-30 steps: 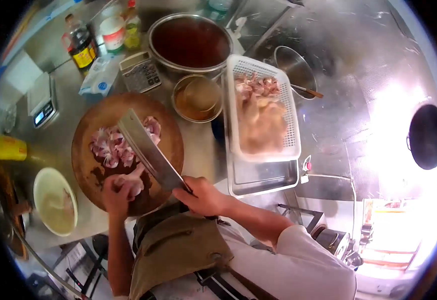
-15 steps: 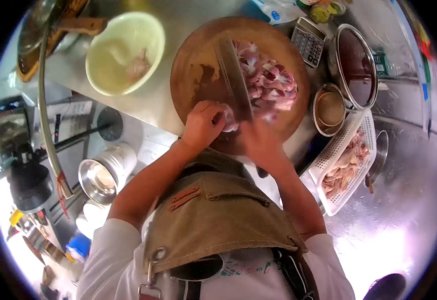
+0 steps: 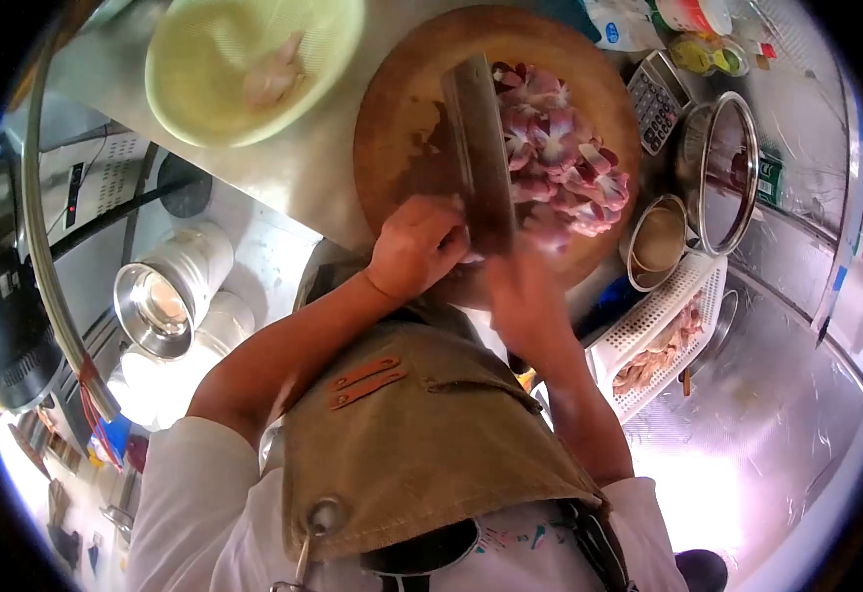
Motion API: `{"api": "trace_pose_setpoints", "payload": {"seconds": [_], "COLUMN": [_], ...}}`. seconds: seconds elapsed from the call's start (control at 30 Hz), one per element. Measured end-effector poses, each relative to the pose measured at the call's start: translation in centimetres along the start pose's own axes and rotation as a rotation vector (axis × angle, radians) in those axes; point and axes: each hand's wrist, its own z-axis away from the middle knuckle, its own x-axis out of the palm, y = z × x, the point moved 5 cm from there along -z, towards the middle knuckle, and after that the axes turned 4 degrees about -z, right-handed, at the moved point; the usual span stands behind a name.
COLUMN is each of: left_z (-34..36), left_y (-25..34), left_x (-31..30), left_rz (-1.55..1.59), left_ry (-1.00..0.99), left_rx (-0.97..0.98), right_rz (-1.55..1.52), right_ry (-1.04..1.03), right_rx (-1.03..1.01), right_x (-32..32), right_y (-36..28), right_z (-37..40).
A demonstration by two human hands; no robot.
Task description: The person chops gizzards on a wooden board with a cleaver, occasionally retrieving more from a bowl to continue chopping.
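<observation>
A wide-bladed cleaver (image 3: 479, 148) stands over the round wooden chopping board (image 3: 407, 89), its blade between bare wood and a pile of cut raw meat (image 3: 560, 148). My right hand (image 3: 522, 291) is closed round the cleaver's handle, smeared by motion. At the near left of the blade, my left hand (image 3: 416, 247) has its fingers curled on a small piece of raw meat (image 3: 472, 258). Most of that piece is hidden by the fingers and the blade.
A pale green basket (image 3: 180, 109) with one piece of meat stands left of the board. To the right are a calculator (image 3: 656, 104), a steel pot (image 3: 693, 158), a small bowl (image 3: 656, 240) and a white perforated basket (image 3: 601, 357) with meat. Steel cans (image 3: 194, 261) stand lower left.
The camera view has shifted, so the board and green basket sit higher in the picture. Less of the meat under my left hand shows beside the blade.
</observation>
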Motion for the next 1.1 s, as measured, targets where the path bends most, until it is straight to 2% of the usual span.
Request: {"api": "trace_pose_setpoints", "payload": {"seconds": [0.03,0.17,0.23,0.33,0.43,0.53,0.6,0.67,0.8,0.87,0.97,1.03,1.1], "left_z": [0.0,-0.2,-0.2,-0.2,0.8,1.2,2.4,2.9,2.2,2.0,1.7,1.3,1.1], "left_y": [-0.1,0.2,0.1,-0.1,-0.1,-0.4,0.1,0.2,-0.4,0.6,0.7,0.9,0.9], "left_x": [0.0,-0.3,-0.1,0.2,0.4,0.3,0.3,-0.1,-1.6,-2.2,-1.4,-1.2,-1.2], "left_rz": [0.024,0.071,0.032,0.008,0.018,0.006,-0.013,-0.072,-0.058,-0.023,0.014,0.019,0.016], "left_ry": [-0.008,0.054,0.033,-0.001,-0.128,-0.215,-0.232,-0.210,-0.113,-0.013,0.001,-0.001,-0.009], "left_rx": [-0.002,0.051,0.051,0.045,0.089,0.213,0.329,0.484,0.226,0.151,0.143,0.155,0.157], "right_rz": [-0.031,0.155,0.088,0.074,0.283,0.084,0.238,0.334,0.242,0.216,0.209,0.206,0.335], "right_ry": [-0.008,-0.086,-0.060,0.006,-0.097,0.051,0.103,0.132,0.021,-0.023,-0.059,-0.108,-0.077], "right_rx": [0.053,0.013,0.062,-0.033,0.105,0.095,-0.117,-0.180,-0.018,-0.095,-0.194,-0.094,-0.293], "right_x": [0.1,0.7,0.3,0.8,3.0,2.5,2.3,1.6,-1.0,-0.8,0.2,0.8,1.6], "right_y": [0.0,-0.1,-0.9,-0.7,1.6,1.8,3.7,4.5,1.1,0.3,-0.6,-1.4,-0.8], "right_z": [-0.1,-1.4,-1.3,-0.9,-2.3,-2.3,-1.8,-2.3,-1.6,-0.5,0.2,0.0,0.4]}}
